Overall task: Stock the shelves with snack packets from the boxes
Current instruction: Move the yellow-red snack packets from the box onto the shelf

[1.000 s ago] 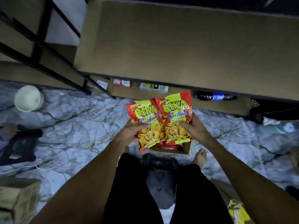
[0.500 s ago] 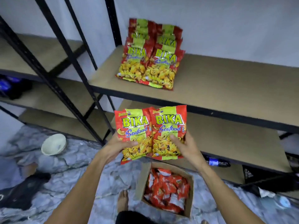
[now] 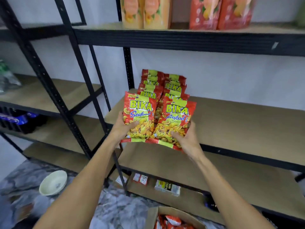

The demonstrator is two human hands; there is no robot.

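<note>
Left grip (image 3: 122, 128) holding left packet (image 3: 140, 113), right grip (image 3: 188, 140) holding right packet (image 3: 177, 118)

Two red-and-yellow BIKA Seafood packets (image 3: 140, 118) held side by side, tilted, just in front of two rows of like packets (image 3: 165, 85) on middle shelf (image 3: 239, 126); open box (image 3: 152, 217) below holds more.

Arms stretched forward, left hand (image 3: 123, 128) grips the left packet (image 3: 140, 111), right hand (image 3: 188, 139) grips the right packet (image 3: 176, 116)

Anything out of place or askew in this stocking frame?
Yes: a white bowl sits tilted on the floor beside the shelving, away from any stock. The Bika packets stacked on the middle shelf look orderly.
</note>
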